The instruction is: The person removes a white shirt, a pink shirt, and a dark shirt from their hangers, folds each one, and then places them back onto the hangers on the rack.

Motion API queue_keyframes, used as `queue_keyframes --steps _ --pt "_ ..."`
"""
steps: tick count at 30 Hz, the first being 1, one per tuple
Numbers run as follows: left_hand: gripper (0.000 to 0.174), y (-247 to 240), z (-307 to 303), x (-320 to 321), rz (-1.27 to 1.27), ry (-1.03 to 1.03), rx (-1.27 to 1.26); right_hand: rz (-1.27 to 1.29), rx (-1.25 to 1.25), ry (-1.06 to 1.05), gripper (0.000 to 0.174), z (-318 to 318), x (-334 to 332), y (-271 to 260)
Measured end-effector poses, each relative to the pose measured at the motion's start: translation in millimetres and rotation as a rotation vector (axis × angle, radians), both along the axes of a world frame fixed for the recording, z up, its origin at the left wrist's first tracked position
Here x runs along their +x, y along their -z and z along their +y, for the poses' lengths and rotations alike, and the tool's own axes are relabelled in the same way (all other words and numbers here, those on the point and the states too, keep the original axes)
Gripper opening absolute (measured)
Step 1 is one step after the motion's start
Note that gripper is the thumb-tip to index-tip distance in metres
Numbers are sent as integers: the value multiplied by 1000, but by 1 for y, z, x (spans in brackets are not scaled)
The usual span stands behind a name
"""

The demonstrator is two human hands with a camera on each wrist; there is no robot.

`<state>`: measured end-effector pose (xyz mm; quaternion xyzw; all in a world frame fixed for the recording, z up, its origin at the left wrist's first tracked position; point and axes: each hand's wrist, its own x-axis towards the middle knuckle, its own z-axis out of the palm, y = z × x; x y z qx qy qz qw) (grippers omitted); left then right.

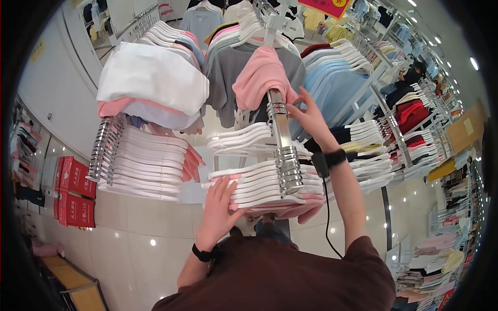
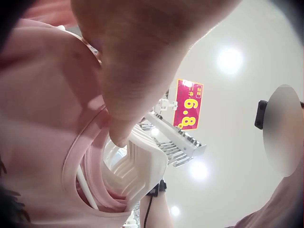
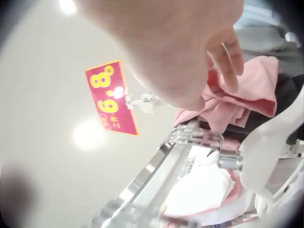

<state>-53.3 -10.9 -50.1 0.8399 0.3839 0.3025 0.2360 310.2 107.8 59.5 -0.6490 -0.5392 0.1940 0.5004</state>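
Left hand (image 1: 220,203) lies flat, fingers straight, on the white hangers (image 1: 259,185). Right hand (image 1: 311,118) reaches up, fingers loose, at the pink top (image 1: 259,78).

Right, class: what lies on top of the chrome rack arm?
A pink garment is draped over the chrome arm. It covers the arm's upper end, so anything hanging there is hidden.

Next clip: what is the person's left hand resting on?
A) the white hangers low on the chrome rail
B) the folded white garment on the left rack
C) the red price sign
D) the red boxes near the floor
A: in the head view the left hand lies, fingers spread, on the white hangers low on the chrome rail; the right hand is up by the pink garment.
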Motion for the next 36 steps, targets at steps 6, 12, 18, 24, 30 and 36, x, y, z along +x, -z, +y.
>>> queue_keyframes --steps 6,12,18,24,30,36 --pt "75 3 -14 -13 -25 -33 -4 275 -125 -115 34 42 39 -14" --pt "67 -6 -22 -19 -80 -74 -76 496 252 -99 31 40 32 -119" --pt "67 -38 -27 -14 -322 -65 -193 137 539 -407 35 -41 -72 -202" --pt "77 -64 -27 -6 -930 -6 -490 -244 140 -1316 23 -156 -147 -165" --pt "77 -40 -42 -4 -1083 63 -889 115 31 -1636 14 -183 -200 -57" --pt "77 -9 -58 -45 -1157 -6 -1100 613 -222 -1101 28 -219 -158 8"
